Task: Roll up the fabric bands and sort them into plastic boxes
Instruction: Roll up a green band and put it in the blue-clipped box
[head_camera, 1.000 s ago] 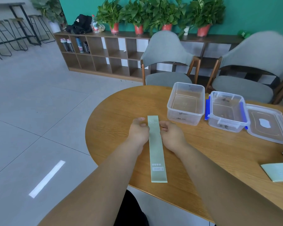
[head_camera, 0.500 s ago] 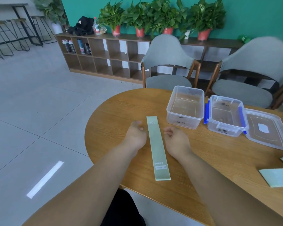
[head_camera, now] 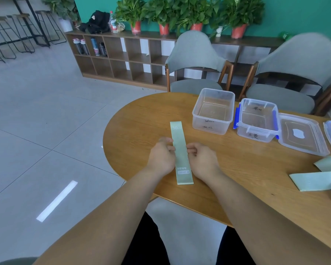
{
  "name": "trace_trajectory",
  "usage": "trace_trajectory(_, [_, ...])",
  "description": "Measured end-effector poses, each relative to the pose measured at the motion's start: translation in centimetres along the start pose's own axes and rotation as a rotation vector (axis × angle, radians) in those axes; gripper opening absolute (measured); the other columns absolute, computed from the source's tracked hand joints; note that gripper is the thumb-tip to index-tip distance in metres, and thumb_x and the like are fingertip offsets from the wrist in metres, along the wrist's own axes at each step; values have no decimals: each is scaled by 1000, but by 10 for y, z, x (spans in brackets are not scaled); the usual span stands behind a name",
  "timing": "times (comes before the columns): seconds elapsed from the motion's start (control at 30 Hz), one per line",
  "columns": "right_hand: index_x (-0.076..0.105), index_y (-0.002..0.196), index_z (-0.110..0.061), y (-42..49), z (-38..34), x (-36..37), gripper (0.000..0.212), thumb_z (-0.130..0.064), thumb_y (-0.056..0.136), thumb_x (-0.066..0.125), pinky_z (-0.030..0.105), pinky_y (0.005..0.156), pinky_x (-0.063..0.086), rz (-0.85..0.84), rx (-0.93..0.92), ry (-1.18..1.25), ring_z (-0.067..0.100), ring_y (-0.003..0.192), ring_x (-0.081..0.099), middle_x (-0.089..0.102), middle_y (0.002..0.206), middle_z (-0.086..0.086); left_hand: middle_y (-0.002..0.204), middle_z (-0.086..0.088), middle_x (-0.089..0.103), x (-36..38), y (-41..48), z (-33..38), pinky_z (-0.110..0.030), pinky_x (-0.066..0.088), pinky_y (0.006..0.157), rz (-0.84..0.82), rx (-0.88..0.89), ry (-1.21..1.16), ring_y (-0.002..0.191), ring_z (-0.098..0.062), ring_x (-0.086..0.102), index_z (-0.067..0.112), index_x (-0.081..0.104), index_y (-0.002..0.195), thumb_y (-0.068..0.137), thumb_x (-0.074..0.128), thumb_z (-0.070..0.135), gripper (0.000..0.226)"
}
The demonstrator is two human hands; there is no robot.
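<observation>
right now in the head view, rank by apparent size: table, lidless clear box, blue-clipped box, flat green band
1. table
2. lidless clear box and blue-clipped box, too alike to rank
3. flat green band, long but narrow

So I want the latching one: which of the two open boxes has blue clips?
The box on the right, next to the loose lid: blue clips hang at its sides. The left box has none.
</observation>
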State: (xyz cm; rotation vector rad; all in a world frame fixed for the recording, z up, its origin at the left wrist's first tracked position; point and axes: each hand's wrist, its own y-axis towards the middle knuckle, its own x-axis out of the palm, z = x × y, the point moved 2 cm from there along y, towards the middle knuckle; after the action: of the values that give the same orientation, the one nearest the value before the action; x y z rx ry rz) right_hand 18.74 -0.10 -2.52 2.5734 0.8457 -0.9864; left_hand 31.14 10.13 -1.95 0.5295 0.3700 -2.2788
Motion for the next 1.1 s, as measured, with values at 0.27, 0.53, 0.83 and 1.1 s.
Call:
trace_trajectory(0.27, [70,122,-20,-44,10,-18,31,-15,97,53,22,89,50,50,-93,-99,11,98,69,75,105,-7,100,11,72,-13,-48,-8,-27,56,82,72,141,209,91,-9,70,25,61,126,98,55,8,33])
trace_trajectory(0.53, [75,114,-20,-69,31,-10,35,-1,87,62,30,85,58,113,-385,13,4,91,68,70,106,-11,116,8,68,-3,-73,-31,-26,55,90,95,429,219,101,-5,65,19,67,124,95,57,5,34])
trace_trajectory(0.83, [72,107,-36,-76,31,-9,28,-35,79,70,30,94,48,-22,-501,-97,6,107,52,64,106,-21,100,13,66,-8,-74,-46,-18,51,87,76,590,172,96,-7,66,22,75,101,87,74,6,22])
trace_trajectory(1.1, [76,94,-35,-74,37,-6,21,-20,80,77,31,87,49,-20,-543,-89,9,97,56,62,90,-17,89,15,70,-5,-84,-43,-17,47,80,102,613,132,89,-12,64,23,80,90,83,79,7,17])
